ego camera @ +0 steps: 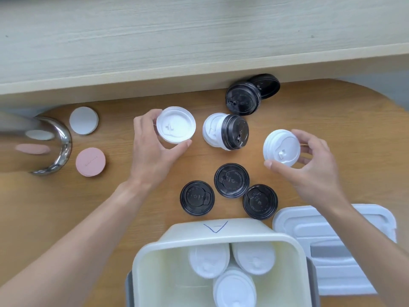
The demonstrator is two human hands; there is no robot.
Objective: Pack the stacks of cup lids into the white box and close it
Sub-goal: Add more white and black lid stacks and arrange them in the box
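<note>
White lid stacks: one [176, 125] pinched in left grip [152, 142], far-left of centre; another [281, 147] pinched in right grip [309, 160]. Three white stacks [234, 269] already lie in white box [219, 231], near edge of tabletop [66, 207]. Box wall bears blue pen "V" mark; lid embossing unreadable.

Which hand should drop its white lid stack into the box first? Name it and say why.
Probably the right hand: its white lid stack sits nearer the white box than the left hand's stack.
</note>
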